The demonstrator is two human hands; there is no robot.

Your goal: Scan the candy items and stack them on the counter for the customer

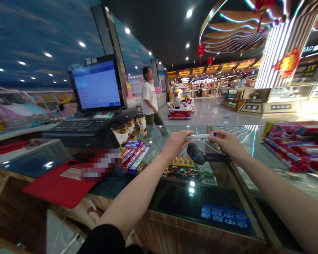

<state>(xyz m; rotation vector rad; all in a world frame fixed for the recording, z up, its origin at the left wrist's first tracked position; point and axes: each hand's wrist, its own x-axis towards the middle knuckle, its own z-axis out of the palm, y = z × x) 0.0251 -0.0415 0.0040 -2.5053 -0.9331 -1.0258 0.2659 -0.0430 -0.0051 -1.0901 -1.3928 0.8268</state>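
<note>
A narrow white candy pack [199, 137] with a dark blue end is held level above the glass counter. My left hand [177, 144] pinches its left end. At its right end, my right hand [226, 141] closes on the blue tip with thumb and fingers. Just below the pack, a black handheld barcode scanner [197, 154] lies on the counter, its handle pointing right, touched by neither hand. Several colourful candy packs [134, 157] are laid to the left of my left forearm. Small print on the held pack is too blurred to read.
Left stand a monitor [98, 86], a keyboard [76, 127], several lidded cups [141, 124] and a red mat [66, 190]. Packaged sweets [294, 148] are piled at the right. Past the counter, a person in a white shirt [149, 97] is near a kiddie ride [180, 109].
</note>
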